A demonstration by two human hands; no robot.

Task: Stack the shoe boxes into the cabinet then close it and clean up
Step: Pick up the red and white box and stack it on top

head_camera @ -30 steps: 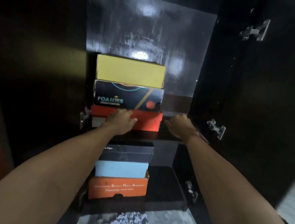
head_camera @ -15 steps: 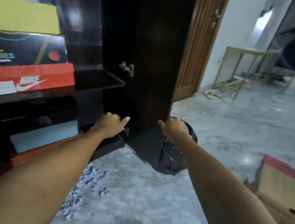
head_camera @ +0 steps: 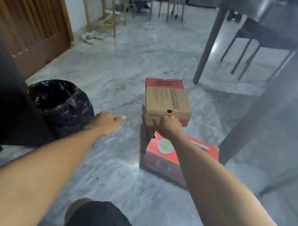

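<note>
A brown shoe box [head_camera: 166, 99] with a red far end lies on top of a small pile on the marble floor, right of centre. My right hand [head_camera: 169, 126] grips its near edge, fingers curled over the front. Under it sits a red shoe box [head_camera: 180, 155] with a yellow-green round logo on its lid. My left hand [head_camera: 107, 121] hovers over the floor to the left of the pile, fingers loosely extended, holding nothing. The dark cabinet door [head_camera: 3, 92] stands at the left edge; the cabinet's inside is out of view.
A black bin-lined trash can [head_camera: 61, 104] stands beside the cabinet door, just left of my left hand. A grey table leg [head_camera: 209, 44] and dark chair [head_camera: 259, 44] are behind the boxes. A wooden door [head_camera: 25, 9] is far left. My knee [head_camera: 102, 221] is at the bottom.
The view swung right from the cabinet shelves to the floor. My right hand left the cabinet and closed on the brown box; my left hand came away from the shelf.
</note>
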